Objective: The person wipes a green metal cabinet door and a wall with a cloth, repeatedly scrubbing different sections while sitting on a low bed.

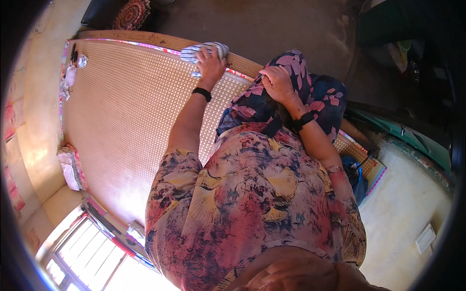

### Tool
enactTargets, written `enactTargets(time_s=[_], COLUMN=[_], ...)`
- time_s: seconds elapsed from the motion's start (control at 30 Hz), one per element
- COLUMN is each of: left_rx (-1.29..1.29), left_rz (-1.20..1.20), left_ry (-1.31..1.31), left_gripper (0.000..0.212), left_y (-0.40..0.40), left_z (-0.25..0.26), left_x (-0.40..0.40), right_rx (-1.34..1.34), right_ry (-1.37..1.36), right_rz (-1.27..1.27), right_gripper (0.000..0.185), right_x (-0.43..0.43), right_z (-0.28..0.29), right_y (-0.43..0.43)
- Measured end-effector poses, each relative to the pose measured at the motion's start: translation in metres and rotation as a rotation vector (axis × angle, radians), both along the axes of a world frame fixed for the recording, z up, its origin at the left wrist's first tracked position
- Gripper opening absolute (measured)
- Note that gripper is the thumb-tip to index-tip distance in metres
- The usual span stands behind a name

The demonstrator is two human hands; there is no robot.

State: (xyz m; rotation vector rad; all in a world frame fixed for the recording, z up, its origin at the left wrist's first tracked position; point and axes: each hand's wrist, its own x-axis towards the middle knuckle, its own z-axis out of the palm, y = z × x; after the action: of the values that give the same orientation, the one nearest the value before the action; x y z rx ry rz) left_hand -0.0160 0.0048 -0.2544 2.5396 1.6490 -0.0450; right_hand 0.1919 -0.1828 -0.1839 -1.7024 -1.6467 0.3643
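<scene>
My left hand (211, 67) rests with its fingers spread on a striped cloth bundle (189, 54) at the wooden edge of a bed-like platform. Whether the fingers grip the cloth cannot be told. A small silvery item (196, 74) lies beside that wrist on the woven mat (145, 98). My right hand (278, 83) lies on my raised knee, over dark trousers with a pink leaf print (293, 60). Its fingers are bent, and their inner side is hidden. Both wrists wear black bands.
Small items and crumpled wrappers (70, 74) lie along the mat's far left edge. A folded cloth (69, 167) sits by the wall. A barred window (98, 254) is at the lower left. A blue bag (358, 182) stands behind my right arm. Dark floor (255, 29) stretches beyond the wooden edge.
</scene>
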Motion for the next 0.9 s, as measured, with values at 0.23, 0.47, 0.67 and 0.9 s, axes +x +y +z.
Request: enactTargets(time_s=[0.23,0.47,0.67,0.9], left_rx=[-0.147,-0.093,-0.051,0.041], left_rz=[-0.514,-0.375,-0.034,0.255], left_ry=[-0.322,-0.270,-0.223,-0.162], left_gripper=[0.057,0.058,0.060,0.064], left_y=[-0.087,-0.096,-0.048,0.033], left_z=[0.006,0.026,0.013,0.011], left_x=[0.039,0.042,0.029,-0.036], right_rx=[0.010,0.009,-0.016,-0.025], right_ry=[-0.011,-0.025,-0.028,-0.063], right_rz=[0.007,0.019,0.032,0.031], right_gripper=[0.018,0.017,0.017,0.016], right_x=[0.000,0.003,0.005,0.007], right_z=[0.001,0.002,0.008,0.013], right_y=[-0.002,-0.005,-0.004,0.000])
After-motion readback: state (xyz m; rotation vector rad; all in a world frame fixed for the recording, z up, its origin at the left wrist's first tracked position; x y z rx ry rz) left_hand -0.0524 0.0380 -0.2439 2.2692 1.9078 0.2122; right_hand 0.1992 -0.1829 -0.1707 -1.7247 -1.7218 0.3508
